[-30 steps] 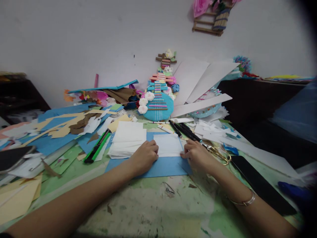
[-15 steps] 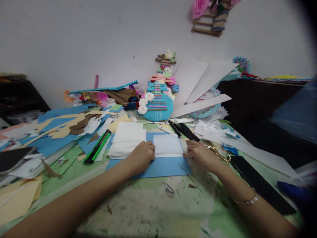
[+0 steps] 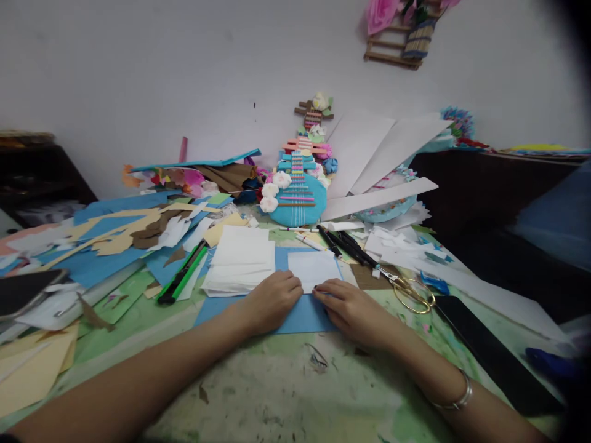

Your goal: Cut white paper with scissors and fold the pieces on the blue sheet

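A blue sheet of paper lies flat on the green table, with a small white square of paper on top of it. My left hand rests curled at the white square's near left corner, fingers pressed down on the paper. Just right of it, my right hand lies with fingers together on the near edge of the white square and the blue sheet. The two hands almost touch. A stack of white paper sheets sits just left of the white square.
Gold-handled scissors and black pens lie right of the hands. A green and black cutter lies to the left. A blue paper guitar model leans on the wall. A dark phone lies at right, paper scraps at left.
My right hand has slid left along the paper's near edge, from the white square's right corner to beside my left hand. A brown scrap by the scissors is uncovered.
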Demonstrator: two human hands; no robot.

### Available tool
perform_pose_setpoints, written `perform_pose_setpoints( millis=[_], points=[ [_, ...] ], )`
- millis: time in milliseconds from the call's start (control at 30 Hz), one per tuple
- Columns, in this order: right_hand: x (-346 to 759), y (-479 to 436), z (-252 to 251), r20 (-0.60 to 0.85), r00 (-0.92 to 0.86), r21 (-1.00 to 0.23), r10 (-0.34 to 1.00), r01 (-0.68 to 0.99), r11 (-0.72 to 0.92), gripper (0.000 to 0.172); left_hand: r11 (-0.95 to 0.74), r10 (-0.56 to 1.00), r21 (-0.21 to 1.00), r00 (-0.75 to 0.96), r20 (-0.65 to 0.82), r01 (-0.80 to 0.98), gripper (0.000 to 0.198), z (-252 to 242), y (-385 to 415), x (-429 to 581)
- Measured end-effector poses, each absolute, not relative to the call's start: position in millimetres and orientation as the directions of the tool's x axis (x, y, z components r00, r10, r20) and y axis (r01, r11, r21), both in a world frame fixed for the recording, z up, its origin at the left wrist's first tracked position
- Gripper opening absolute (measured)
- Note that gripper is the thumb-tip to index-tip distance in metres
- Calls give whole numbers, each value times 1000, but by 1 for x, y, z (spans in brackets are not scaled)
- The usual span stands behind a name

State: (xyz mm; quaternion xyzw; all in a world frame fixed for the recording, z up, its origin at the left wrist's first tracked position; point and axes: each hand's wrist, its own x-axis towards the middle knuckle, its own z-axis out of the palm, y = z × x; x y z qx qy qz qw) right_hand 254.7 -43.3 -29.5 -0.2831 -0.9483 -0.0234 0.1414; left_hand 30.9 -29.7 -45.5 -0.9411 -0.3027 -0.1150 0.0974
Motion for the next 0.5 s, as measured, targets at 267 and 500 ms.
perform_pose_setpoints(
  millis=[267, 500],
  points=[
    [254, -41, -32, 237, -798, -55, 554, 558, 828, 35, -834, 508, -115, 831, 227, 540, 31, -46, -29, 31],
    [259, -40, -28, 246, -781, -55, 574, 580, 813, 27, -841, 506, -72, 826, 247, 537, 27, -43, -28, 30]
  ],
)
